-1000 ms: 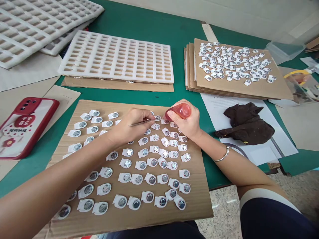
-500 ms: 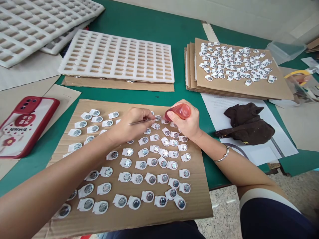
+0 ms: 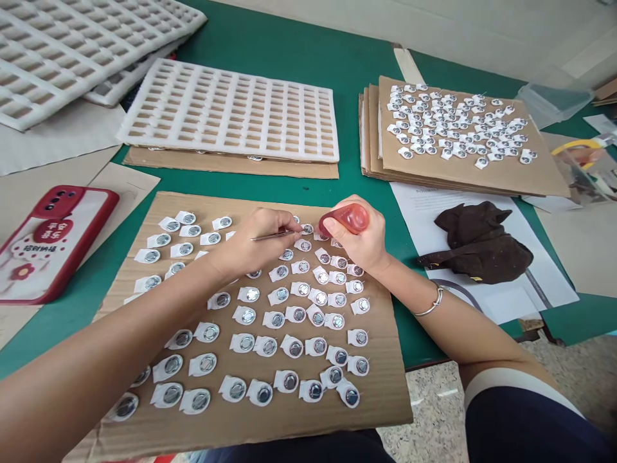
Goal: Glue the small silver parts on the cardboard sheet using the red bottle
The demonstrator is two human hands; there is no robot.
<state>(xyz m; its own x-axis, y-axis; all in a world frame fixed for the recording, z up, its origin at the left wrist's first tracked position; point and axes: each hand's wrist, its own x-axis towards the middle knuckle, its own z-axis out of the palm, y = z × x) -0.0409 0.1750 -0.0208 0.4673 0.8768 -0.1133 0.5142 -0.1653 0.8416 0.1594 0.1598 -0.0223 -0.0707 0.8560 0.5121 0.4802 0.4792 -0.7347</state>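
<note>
My left hand (image 3: 260, 241) is closed on a thin metal tool, likely tweezers (image 3: 274, 236), whose tip reaches a small round metal part on a white tab (image 3: 307, 229) near the board's far edge. In my right hand (image 3: 364, 238) is a red squeeze bottle (image 3: 348, 218), tilted with its narrow end toward the left, close to the same part; its tip is hidden. Beneath both hands lies a cardboard sheet (image 3: 380, 399) bearing many such round parts in loose rows. My left forearm covers some of them.
White foam grid trays (image 3: 231, 109) lie at the back left. Stacked cardboard with more round parts (image 3: 540, 173) sits at the back right. A red-edged phone (image 3: 53, 244) is on the left; a dark brown cloth (image 3: 486, 244) rests on paper at right. Yellow-handled scissors (image 3: 573, 146) lie beyond.
The view has shifted very slightly. Both hands keep nearly the same place and hold, with the metal tool's tip still at the same part.
</note>
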